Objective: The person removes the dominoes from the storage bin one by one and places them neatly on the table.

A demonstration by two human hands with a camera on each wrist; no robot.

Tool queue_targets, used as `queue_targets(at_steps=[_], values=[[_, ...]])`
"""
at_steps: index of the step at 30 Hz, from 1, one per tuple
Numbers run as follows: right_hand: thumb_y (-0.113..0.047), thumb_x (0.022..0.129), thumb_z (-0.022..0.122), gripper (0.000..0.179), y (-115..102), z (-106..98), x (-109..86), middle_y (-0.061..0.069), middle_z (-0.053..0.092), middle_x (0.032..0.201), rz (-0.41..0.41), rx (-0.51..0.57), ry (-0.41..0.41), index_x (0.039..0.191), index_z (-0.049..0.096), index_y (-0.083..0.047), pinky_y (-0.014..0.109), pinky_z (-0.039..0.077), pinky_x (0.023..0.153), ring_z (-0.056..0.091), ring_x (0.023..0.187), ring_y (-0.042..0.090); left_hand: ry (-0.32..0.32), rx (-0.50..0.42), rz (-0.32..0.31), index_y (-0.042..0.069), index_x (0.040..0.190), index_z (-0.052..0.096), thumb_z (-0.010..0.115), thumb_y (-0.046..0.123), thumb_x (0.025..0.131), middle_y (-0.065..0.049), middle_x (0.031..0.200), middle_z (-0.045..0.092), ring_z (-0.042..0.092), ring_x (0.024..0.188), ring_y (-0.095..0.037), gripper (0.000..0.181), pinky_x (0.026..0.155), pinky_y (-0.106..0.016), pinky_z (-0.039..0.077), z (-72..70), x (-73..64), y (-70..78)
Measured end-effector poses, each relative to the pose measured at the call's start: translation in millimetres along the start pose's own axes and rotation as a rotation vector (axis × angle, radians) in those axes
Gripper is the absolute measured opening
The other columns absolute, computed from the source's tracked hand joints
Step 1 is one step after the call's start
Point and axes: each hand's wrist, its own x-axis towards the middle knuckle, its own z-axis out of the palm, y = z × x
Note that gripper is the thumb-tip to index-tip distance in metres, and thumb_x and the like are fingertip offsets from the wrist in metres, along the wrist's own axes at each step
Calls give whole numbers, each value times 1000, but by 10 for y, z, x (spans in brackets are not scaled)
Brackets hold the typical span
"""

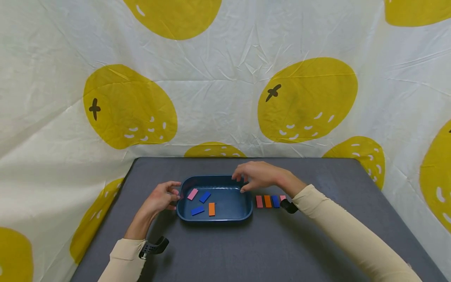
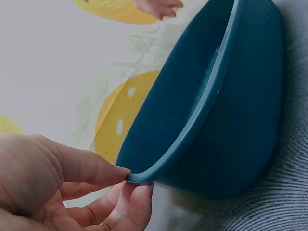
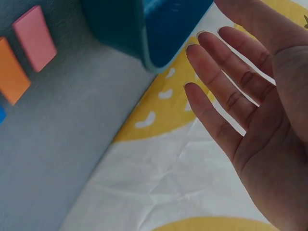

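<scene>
A dark blue tray [image 1: 215, 220] with rounded corners stands on the table. My left hand [image 1: 160, 199] pinches its left rim between thumb and fingers, plain in the left wrist view, where the tray wall [image 2: 231, 144] fills the right half. Inside lie a pink block [image 1: 192, 194], two blue blocks [image 1: 205, 197] and an orange block [image 1: 211, 209], spread apart on the left and middle of the floor. Over the tray's back right corner hovers my right hand [image 1: 260, 174], fingers spread and holding nothing. The right wrist view shows its fingers [image 3: 226, 72] beside the tray corner.
Right of the tray, a row of flat blocks lies on the grey table [image 1: 225, 250]: a reddish pink one [image 1: 259, 201], an orange one [image 1: 267, 201], a blue one [image 1: 275, 201] and a pink one [image 1: 283, 197], partly hidden by the right wrist. A fruit-print cloth [image 1: 218, 109] hangs behind.
</scene>
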Motion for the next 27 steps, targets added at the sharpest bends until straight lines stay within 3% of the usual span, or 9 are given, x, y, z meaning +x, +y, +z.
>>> queue_targets(at_steps=[16,27], values=[[-38,90,78,48,-172,142,485,-3,67,117,-90,-21,-73,132,66,-19,30,52,82,66,103,20,0,-8,-12,0,144,50,57,-7,98,-19,108,52,64,96,-33,48,66,-39,59,5,7,0],[-38,88,80,52,-254,337,793,-5,68,117,-100,-81,-160,134,66,-19,31,53,86,61,96,6,16,5,5,-2,143,50,56,-7,97,-19,106,51,67,98,-32,46,65,-39,60,20,21,-20]])
